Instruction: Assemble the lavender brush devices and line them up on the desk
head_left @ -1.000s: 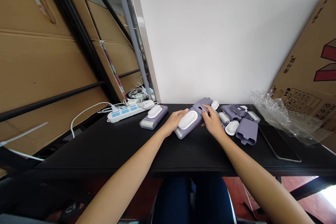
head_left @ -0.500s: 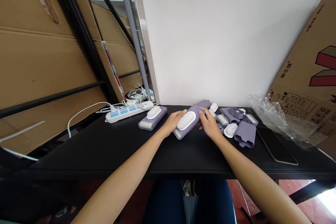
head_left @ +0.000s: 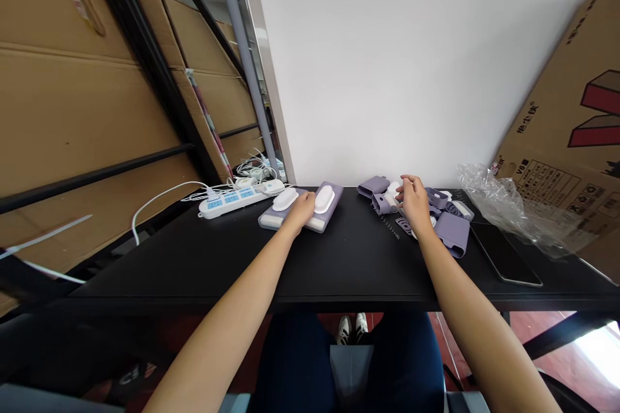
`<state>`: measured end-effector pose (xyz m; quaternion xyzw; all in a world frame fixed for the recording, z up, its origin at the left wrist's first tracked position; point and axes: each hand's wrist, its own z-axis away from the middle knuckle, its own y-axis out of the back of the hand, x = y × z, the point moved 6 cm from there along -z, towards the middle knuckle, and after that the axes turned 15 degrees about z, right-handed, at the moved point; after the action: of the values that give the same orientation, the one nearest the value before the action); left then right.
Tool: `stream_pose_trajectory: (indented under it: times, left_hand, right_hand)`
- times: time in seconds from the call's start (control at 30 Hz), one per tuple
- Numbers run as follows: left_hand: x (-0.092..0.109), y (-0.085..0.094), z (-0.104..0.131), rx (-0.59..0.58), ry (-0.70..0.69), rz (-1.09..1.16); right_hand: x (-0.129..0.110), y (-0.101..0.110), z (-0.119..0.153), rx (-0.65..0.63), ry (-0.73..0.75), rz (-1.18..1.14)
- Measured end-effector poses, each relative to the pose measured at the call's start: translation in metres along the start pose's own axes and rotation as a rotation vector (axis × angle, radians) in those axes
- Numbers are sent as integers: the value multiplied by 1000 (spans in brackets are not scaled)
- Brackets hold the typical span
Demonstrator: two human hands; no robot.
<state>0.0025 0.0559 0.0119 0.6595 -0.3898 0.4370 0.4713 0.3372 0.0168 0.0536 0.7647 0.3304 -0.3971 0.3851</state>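
My left hand [head_left: 301,209] grips the left side of a purple rectangular case [head_left: 334,205], which lies on the black table with a white oval pad [head_left: 324,199] on top. Just left of it, partly behind my fingers, is a second purple case [head_left: 268,220] bearing a similar white oval pad [head_left: 285,199]. Over the pile of purple and white parts at the right is my right hand [head_left: 414,204], its fingers loosely bent and apart, with nothing visible in them. Close to those fingers are a small purple piece [head_left: 382,204] and a white part [head_left: 393,190].
A purple sleeve [head_left: 453,232] lies right of the pile, beside a dark phone or tablet [head_left: 504,251]. Crumpled clear plastic [head_left: 523,213] rests against a large carton [head_left: 576,142]. A white power strip [head_left: 232,202] with cables sits at the left back.
My left hand has moved left and set the purple case down beside the other one. My right hand has let go of that case and moved right, over the parts.
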Motion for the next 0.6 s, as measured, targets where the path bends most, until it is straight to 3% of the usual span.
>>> stream_pose_trajectory:
  times: [0.23,0.43,0.53,0.6]
  left_hand:
    - [2,14,-8,-6,8,-171]
    - [20,27,4,111,-90,-360]
    - [38,19,18,151,-240,-457]
    - [45,6,25,72,-336,-511]
  right_hand:
    - [12,2,-7,19,-9,160]
    - [5,-9,0,-61,68,421]
    - [1,-24,7,-145,191,651]
    - [1,-35,13,-205,269,806]
